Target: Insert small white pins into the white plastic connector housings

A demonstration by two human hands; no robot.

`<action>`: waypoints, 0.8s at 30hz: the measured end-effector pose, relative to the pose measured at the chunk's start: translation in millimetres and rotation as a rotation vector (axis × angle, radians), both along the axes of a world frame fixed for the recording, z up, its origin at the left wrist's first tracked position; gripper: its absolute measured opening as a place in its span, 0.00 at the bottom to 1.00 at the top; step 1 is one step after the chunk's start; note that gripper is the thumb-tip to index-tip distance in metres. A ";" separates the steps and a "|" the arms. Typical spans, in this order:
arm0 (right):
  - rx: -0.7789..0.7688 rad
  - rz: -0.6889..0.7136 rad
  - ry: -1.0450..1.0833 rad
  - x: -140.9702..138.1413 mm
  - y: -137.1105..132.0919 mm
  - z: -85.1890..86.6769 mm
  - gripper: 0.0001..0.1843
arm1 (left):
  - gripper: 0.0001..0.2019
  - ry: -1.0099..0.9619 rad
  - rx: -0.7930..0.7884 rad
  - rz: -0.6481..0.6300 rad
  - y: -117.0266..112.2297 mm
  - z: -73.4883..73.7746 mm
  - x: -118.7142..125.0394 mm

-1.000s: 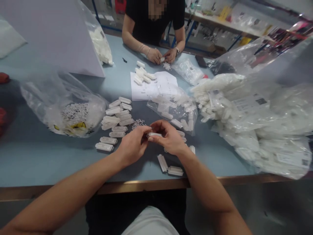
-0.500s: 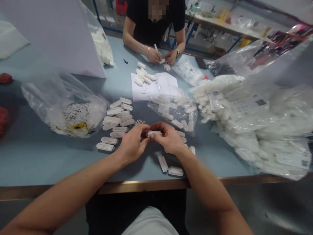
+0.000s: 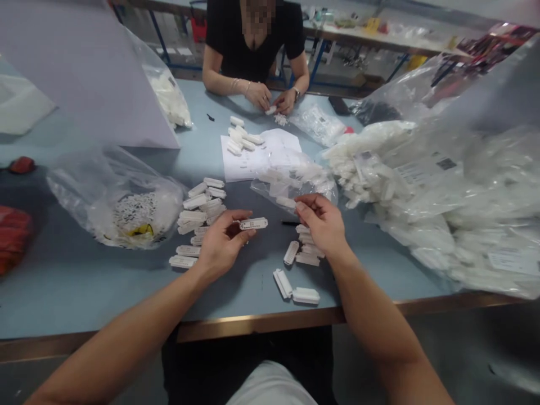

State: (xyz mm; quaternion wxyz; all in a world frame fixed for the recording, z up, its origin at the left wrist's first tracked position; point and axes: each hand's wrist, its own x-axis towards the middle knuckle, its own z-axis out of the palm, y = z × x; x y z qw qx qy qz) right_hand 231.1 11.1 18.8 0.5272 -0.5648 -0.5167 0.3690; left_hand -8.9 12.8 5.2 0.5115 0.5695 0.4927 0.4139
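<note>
Okay, I'm working just right of a strip pile point(image 3: 198, 214), my left hand point(image 3: 223, 242) pinching a white plastic strip point(image 3: 253, 224) by its end, held up over the blue table point(image 3: 84, 298). My right hand point(image 3: 323, 222) is gripping nothing, fingers half open, hovering between a clear bag point(image 3: 291, 191) and a second pile point(image 3: 306, 244).

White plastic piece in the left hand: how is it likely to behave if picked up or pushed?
The white plastic piece is probably stiff and light: it stays straight, without sagging, at the fingertips of the left hand. It would likely slide rather than roll, since it has squared sides and similar pieces lie flat on the table.
</note>
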 end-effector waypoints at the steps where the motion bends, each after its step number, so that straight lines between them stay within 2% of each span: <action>1: 0.020 -0.022 -0.057 2.5 0.4 1.6 0.14 | 0.20 0.009 -0.009 0.003 -0.2 2.3 0.2; 4: 0.090 -0.006 -0.339 8.0 1.7 4.7 0.06 | 0.21 0.028 -0.059 0.015 -0.2 9.7 0.7; 6: 0.119 0.112 -0.591 8.7 2.3 3.7 0.05 | 0.24 0.006 -0.099 0.005 0.4 12.9 0.6; 9: 0.085 0.284 -0.959 3.7 1.7 -1.1 0.05 | 0.25 -0.038 -0.125 -0.014 1.4 13.7 0.2; 14: 0.019 0.279 -1.289 -10.8 -1.4 -5.9 0.07 | 0.27 -0.081 -0.143 -0.018 2.3 9.2 0.4; 18: 0.044 0.277 -1.309 -12.1 -2.1 -7.2 0.08 | 0.27 -0.137 -0.175 -0.008 2.7 6.0 0.3; 24: 0.285 0.173 -0.913 -4.0 -1.7 -13.2 0.10 | 0.27 -0.170 -0.218 0.007 2.4 13.7 -1.4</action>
